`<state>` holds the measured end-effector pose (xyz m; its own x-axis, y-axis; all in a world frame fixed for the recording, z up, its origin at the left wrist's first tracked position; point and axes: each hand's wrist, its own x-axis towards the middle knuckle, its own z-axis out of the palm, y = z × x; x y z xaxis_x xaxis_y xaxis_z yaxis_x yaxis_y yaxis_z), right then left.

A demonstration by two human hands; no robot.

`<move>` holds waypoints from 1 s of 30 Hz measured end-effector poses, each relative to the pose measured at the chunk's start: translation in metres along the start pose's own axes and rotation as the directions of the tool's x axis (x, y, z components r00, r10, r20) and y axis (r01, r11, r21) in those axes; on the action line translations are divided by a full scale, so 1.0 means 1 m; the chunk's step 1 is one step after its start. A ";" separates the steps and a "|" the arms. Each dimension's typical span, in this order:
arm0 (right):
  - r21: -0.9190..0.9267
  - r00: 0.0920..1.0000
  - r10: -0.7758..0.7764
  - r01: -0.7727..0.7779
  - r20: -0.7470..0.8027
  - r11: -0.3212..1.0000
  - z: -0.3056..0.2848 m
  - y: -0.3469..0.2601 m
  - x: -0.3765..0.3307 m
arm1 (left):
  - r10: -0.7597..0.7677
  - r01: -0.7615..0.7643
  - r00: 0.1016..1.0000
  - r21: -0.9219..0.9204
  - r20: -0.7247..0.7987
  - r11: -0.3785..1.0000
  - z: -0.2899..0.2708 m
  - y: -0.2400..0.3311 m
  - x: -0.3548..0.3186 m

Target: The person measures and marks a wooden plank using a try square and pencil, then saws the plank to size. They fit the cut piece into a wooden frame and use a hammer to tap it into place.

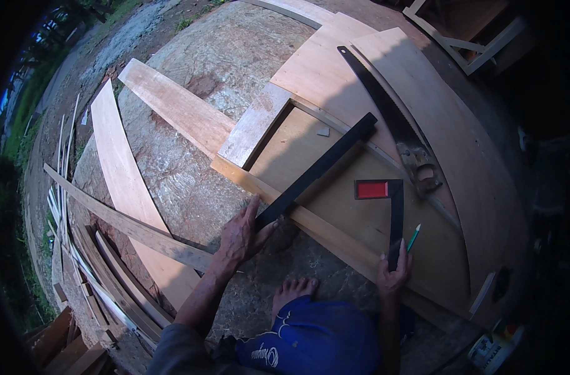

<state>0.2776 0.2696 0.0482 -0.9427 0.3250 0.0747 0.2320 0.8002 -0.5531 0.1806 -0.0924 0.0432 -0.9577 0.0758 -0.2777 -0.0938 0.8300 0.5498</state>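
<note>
My left hand is closed on the near end of a long, straight dark strip. The strip slants away to the right across a shallow wooden frame with a thin sheet inside. In my right hand, a try square is gripped by its dark blade. The square's red-faced stock points away from me, over the sheet. A green pencil sticks up from the same hand. Beyond the square, a handsaw with a worn wooden handle lies on plywood.
Large plywood panels lie at the right. Two pale boards rest at the left on a big rough rock. Several thin wood strips are heaped near left. A container stands at the lower right. My bare foot is close to the frame.
</note>
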 end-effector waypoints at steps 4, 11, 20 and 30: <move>-0.080 0.997 0.063 -0.067 -0.047 0.995 -0.049 0.111 -0.022 | 0.126 -0.115 0.988 0.120 -0.093 0.986 -0.011 -0.016 -0.001; -0.369 0.960 0.229 -0.156 0.163 0.916 -0.086 0.137 -0.005 | 0.267 -0.188 0.915 0.264 -0.302 0.946 -0.061 -0.037 0.062; -0.240 0.984 -0.163 0.176 0.072 0.955 -0.012 0.064 0.128 | 0.215 -0.097 0.930 0.364 -0.299 0.926 -0.073 -0.042 0.135; -0.562 0.908 -0.352 0.418 0.228 0.714 0.010 0.046 0.220 | 0.232 -0.096 0.920 0.395 -0.314 0.914 -0.047 -0.044 0.141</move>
<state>0.0786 0.3730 0.0306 -0.9921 -0.1018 0.0735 -0.0940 0.9902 0.1030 0.0366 -0.1443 0.0172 -0.9888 0.0889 0.1198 0.1136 0.9693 0.2179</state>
